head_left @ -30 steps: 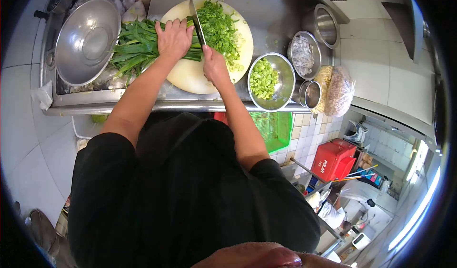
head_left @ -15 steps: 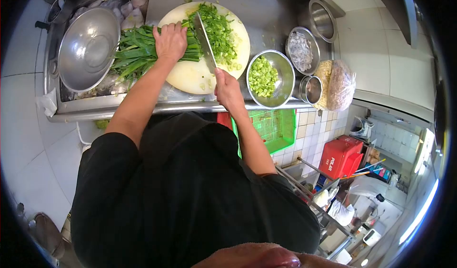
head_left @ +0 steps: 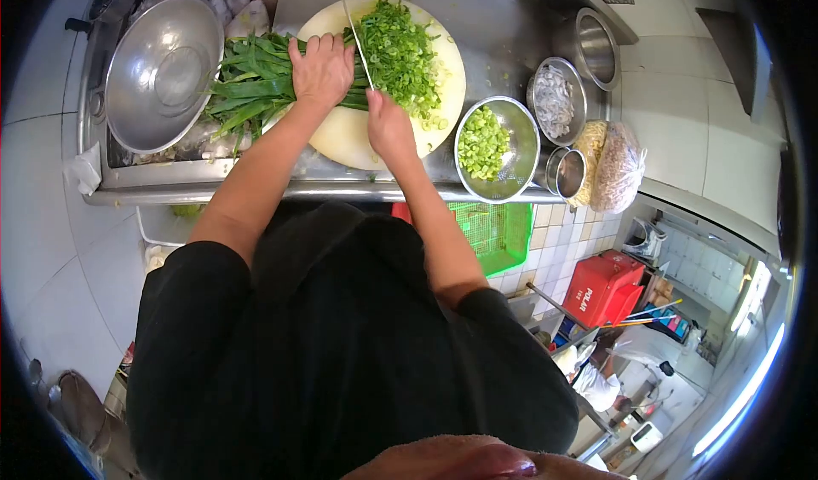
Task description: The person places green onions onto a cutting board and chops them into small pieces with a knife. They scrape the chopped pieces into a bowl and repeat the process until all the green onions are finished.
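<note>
My left hand (head_left: 324, 72) presses down on a bunch of green onions (head_left: 260, 75), its fingers curled over the stalks close to the blade. In my right hand (head_left: 393, 129) is the handle of a kitchen knife (head_left: 357, 43), whose blade stands nearly edge-on between the bunch and the cut pieces. Chopped green onions (head_left: 396, 58) are heaped right of the blade. Beneath everything lies a round, pale cutting board (head_left: 452, 75). The leafy ends of the bunch reach left toward a large metal bowl (head_left: 162, 75).
Right of the board sits a perforated metal bowl (head_left: 530, 160) of chopped green pieces. Beyond it are a bowl of greyish pieces (head_left: 554, 101), a small metal pot (head_left: 567, 173) and filled plastic bags (head_left: 618, 169). A green crate (head_left: 503, 237) stands below the counter edge.
The view has shifted slightly, moving the counter rightward in the picture. The knife has turned more edge-on and sits nearer my left hand. Both hands keep their hold.
</note>
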Available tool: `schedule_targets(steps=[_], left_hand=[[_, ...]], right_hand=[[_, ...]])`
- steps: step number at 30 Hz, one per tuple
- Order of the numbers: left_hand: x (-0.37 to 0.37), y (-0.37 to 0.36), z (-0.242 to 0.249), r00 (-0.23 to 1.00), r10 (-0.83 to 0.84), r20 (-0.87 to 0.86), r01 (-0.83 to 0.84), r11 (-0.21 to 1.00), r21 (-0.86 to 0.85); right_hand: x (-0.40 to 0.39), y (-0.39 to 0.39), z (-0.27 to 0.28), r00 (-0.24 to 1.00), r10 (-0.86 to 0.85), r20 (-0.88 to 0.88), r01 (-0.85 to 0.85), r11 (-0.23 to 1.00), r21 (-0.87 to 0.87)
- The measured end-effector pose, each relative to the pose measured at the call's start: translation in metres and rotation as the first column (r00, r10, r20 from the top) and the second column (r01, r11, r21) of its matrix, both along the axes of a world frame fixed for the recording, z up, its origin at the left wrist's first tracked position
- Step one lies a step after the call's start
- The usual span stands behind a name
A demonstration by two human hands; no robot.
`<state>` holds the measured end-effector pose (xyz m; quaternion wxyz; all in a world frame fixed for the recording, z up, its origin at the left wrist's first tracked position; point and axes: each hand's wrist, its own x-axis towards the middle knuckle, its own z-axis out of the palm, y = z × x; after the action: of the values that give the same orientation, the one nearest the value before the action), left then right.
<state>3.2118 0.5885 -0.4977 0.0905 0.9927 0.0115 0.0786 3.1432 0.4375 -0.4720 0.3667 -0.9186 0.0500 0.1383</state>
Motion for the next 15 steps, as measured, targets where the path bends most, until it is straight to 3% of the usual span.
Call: schedule_targets(steps=[3, 5, 8, 15], left_hand=[[0.000, 0.001, -0.008, 0.999, 0.000, 0.051, 0.001, 1.000, -0.023], [0.000, 0.003, -0.012, 0.997, 0.006, 0.081, -0.002, 0.999, -0.043], [0.000, 0.004, -0.019, 0.990, 0.001, 0.143, 0.008, 0.998, -0.062], [0.003, 0.004, -0.026, 0.973, -0.002, 0.232, 0.015, 0.998, -0.053]], right_hand=[[0.039, 0.010, -0.001, 0.999, 0.002, 0.050, -0.006, 0.998, 0.069], [0.043, 0.003, 0.010, 0.997, -0.035, -0.065, 0.044, 0.991, 0.129], [0.018, -0.010, 0.039, 0.985, -0.080, -0.153, 0.102, 0.984, 0.145], [-0.060, -0.023, 0.055, 0.994, -0.071, -0.085, 0.076, 0.996, 0.055]])
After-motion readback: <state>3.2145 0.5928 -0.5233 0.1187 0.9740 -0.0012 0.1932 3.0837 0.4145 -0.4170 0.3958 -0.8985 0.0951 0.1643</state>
